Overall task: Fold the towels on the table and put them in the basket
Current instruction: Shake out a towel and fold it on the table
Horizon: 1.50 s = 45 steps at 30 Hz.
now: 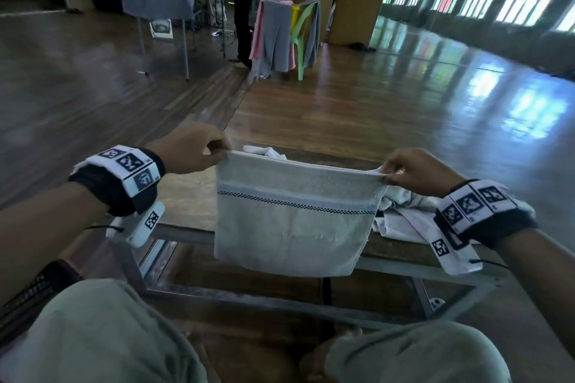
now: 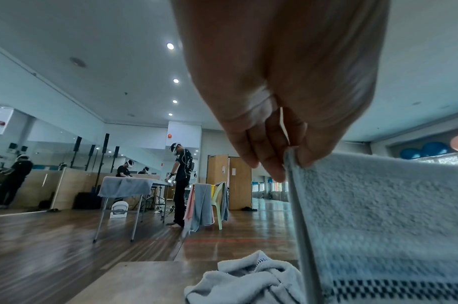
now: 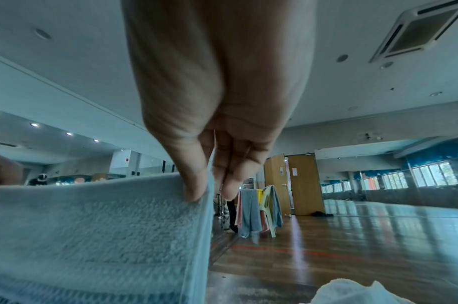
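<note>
Towel hangs taut above the desk: your left hand and right hand pinch its top corners, squaring it for folding.

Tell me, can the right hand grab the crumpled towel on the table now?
Probably not yet: the right hand is busy pinching a corner of the held towel, though the crumpled towel lies just under it.

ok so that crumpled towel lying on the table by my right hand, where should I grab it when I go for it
Judging from the head view, go for the crumpled towel at its flat white edge nearest you, coming from above with your right hand. That part lies spread on the table, so a hem is easy to pinch; the bunched middle hides its corners. Both hands are busy pinching the hanging towel now.
</note>
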Available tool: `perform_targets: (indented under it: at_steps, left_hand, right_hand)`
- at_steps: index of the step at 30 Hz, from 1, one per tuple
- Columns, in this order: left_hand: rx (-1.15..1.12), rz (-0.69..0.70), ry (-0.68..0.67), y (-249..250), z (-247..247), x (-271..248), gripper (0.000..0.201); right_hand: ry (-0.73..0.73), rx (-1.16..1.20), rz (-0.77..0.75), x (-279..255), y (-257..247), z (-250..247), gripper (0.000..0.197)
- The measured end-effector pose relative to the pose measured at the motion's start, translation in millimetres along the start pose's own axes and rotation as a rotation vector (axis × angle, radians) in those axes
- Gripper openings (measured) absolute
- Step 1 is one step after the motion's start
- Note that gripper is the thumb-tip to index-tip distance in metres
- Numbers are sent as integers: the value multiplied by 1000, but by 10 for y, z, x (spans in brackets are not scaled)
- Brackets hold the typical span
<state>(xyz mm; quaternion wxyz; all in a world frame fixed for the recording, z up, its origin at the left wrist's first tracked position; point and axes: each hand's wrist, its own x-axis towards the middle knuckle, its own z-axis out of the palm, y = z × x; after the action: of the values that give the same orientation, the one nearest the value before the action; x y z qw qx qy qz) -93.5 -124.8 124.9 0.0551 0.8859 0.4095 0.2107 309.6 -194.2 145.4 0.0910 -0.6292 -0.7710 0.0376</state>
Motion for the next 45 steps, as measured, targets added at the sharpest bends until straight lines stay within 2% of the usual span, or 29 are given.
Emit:
perform_targets:
  at_steps: [3, 5, 8, 9, 11, 14, 20, 23, 25, 29, 35, 41, 45]
  left_hand:
    - [73, -20, 61, -14, 5, 192, 12]
    - [70, -37, 148, -16, -81, 357, 12]
    - [51, -21, 328, 24, -314, 537, 11]
    - [29, 1, 387, 40, -384, 572, 9]
    - [-16, 21, 459, 74, -473, 593, 6]
    - [-121, 4, 376, 100, -496, 485, 12]
    - [-183, -79, -147, -2, 4, -135, 6]
    - [-197, -132, -335, -82, 357, -326, 4]
    - [-196, -161, -406, -127, 563, -358, 5]
    - [-174, -187, -460, -260, 876, -297, 4]
    - [-104, -218, -477, -580, 1232, -54, 5]
    - [-20, -267, -467, -818, 1423, 280, 4]
    - [-14, -288, -469, -939, 1516, 421, 11]
  right_hand:
    - [81, 0, 59, 205, 49, -31, 5]
    - [238, 48, 83, 322, 68, -133, 7]
    - [569, 61, 57, 398, 56, -371, 9]
    - [637, 43, 31, 394, 43, -439, 8]
    - [686, 18, -21, 349, 27, -523, 7]
    - [606, 43, -51, 210, 23, -488, 7]
    - [195, 166, -24, -212, 152, 166, 7]
    - [62, 265, -19, -328, 175, 584, 12]
    - [9, 277, -6, -317, 211, 805, 16]
    - [-81, 298, 48, -169, 325, 1119, 12]
    - [-119, 324, 161, 275, 483, 1451, 11]
    - [-133, 291, 165, 804, 638, 1602, 15]
    - [-162, 268, 147, 1083, 739, 1694, 14]
